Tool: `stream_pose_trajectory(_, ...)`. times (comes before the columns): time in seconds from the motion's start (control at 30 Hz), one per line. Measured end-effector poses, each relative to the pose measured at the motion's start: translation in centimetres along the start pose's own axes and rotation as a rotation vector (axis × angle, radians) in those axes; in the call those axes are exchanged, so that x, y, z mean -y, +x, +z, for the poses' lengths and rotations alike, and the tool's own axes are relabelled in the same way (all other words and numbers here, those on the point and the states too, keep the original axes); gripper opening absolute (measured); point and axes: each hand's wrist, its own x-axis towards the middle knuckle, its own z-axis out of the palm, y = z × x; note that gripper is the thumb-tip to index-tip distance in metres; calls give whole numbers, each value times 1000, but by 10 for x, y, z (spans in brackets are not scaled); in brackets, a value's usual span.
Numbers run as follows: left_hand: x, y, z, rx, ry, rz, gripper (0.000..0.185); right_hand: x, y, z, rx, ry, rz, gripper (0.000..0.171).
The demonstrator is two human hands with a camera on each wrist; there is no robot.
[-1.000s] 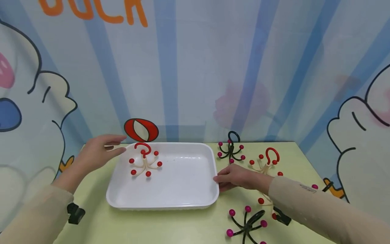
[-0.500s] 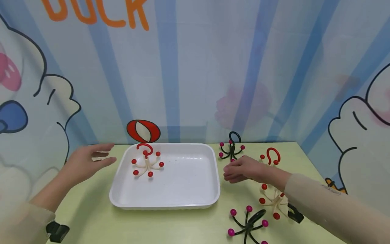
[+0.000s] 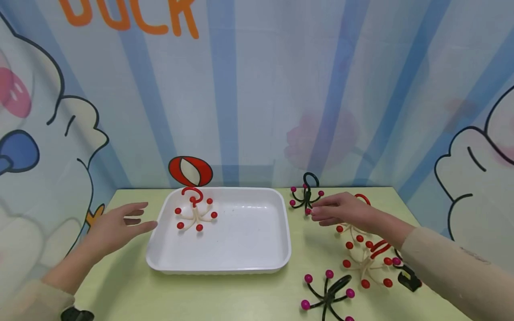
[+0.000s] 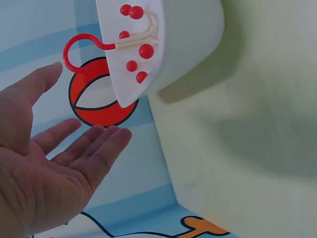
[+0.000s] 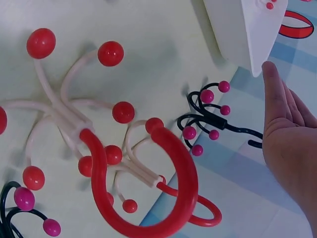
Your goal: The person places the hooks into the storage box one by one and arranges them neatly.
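While the green desk (image 3: 225, 294) carries a white tray (image 3: 241, 249) holding one red hook (image 3: 194, 211), the left grip (image 3: 116, 225) hovers released beside the tray, and the right grip (image 3: 341, 211), fingers straight, reaches the black hook (image 3: 306, 196).

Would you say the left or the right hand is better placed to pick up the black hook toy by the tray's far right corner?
Right: the right hand hovers open beside the black hook toy; the left hand is across the tray.
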Motion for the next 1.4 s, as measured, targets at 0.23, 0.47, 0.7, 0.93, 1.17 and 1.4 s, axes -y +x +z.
stream_pose_trajectory(0.23, 19, 1, 16, 94, -174, -144, 107, -4, -5, -12, -68, -51, -51, 68)
stream_pose_trajectory(0.47, 23, 2, 30, 120, -358, -233, 99, 1, -4, -20, -126, -168, -137, 63)
stream_pose_trajectory(0.7, 21, 3, 42, 123, -379, -260, 93, 3, 2, -23, -175, -285, -167, 62)
stream_pose_trajectory(0.93, 23, 5, 49, 115, -423, -301, 88, 6, 10, -28, -222, -366, -204, 61)
stream_pose_trajectory(1.17, 25, 5, 55, 112, -495, -329, 78, 5, 19, -32, -281, -421, -195, 65)
stream_pose_trajectory(1.4, 26, 5, 62, 94, -521, -329, 68, 1, 35, -30, -319, -434, -192, 65)
